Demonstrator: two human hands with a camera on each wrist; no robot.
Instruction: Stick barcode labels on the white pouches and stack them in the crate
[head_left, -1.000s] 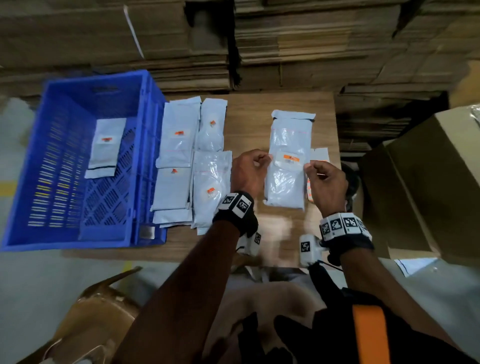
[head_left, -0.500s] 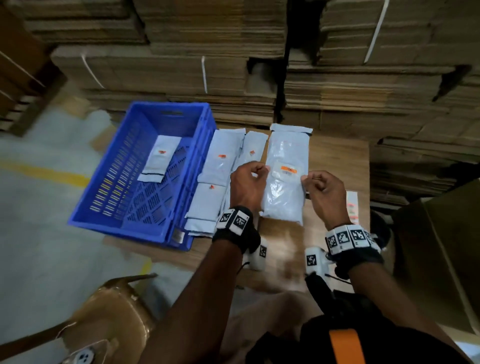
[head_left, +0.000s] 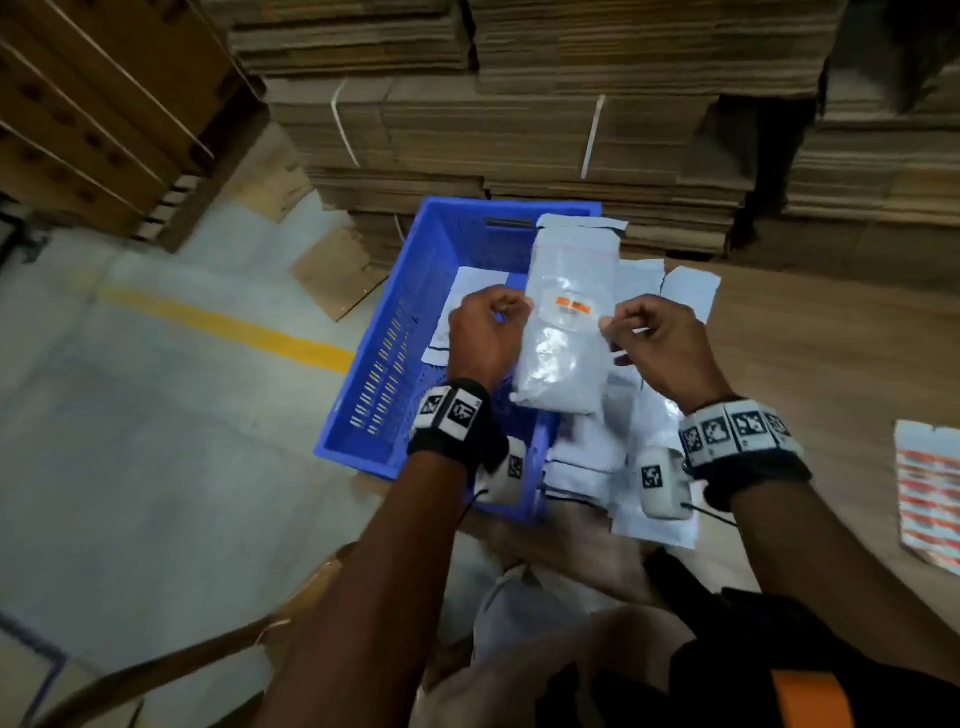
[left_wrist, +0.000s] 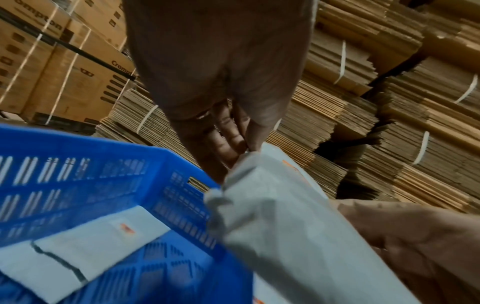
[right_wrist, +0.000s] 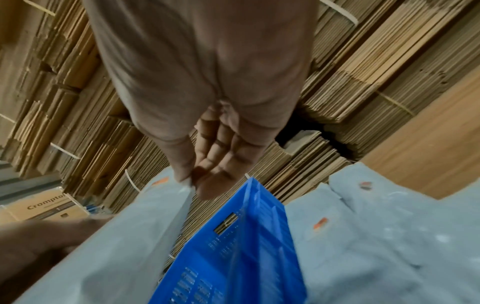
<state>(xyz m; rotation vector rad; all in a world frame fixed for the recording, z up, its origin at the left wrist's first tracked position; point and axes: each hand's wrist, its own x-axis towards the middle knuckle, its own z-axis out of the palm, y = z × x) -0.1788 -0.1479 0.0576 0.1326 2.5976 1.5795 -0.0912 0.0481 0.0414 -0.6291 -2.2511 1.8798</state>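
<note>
While a blue crate (head_left: 395, 332) sits at the table's left edge with one labelled white pouch (left_wrist: 85, 242) lying flat on its floor, both hands hold a second pouch (head_left: 563, 332) above the crate's right rim. Left hand (head_left: 483, 332) pinches its left edge, right hand (head_left: 660, 343) pinches its right edge. More labelled pouches (right_wrist: 363, 236) lie on the table (head_left: 831, 332) beside the crate.

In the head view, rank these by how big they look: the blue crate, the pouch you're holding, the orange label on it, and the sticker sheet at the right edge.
1. blue crate
2. held pouch, nearer the camera, so flattered
3. sticker sheet, cut off by the frame, so unsure
4. orange label
</note>
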